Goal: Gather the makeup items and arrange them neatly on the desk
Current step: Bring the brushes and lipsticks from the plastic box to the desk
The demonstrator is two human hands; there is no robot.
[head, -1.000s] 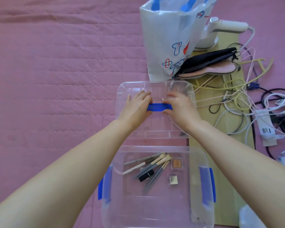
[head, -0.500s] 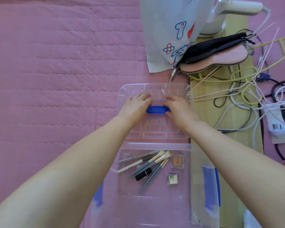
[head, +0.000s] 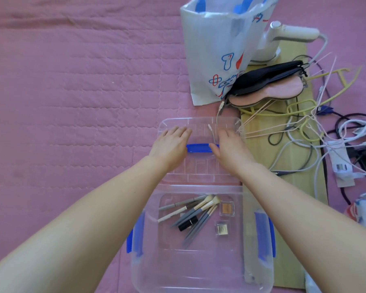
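Observation:
A clear plastic box (head: 201,269) with blue side clips stands open near me. Inside lie several makeup brushes (head: 199,212), a black lipstick (head: 187,223) and two small square compacts (head: 227,208) (head: 221,229). Beyond the box its clear lid (head: 201,127) lies flat on the pink quilt, with a blue handle (head: 199,148) in the middle. My left hand (head: 170,143) rests flat on the lid left of the handle. My right hand (head: 232,145) lies flat on the right side, fingers straight.
A white printed bag (head: 216,51) stands behind the lid. To the right a wooden board (head: 300,187) carries a white steamer (head: 283,41), a pink and black eye mask (head: 270,89), hangers and tangled cables (head: 317,144). The pink quilt (head: 72,92) spreads to the left.
Both hands have let go of the blue handle and spread flat on the lid, slightly farther apart. The camera view shifted a little.

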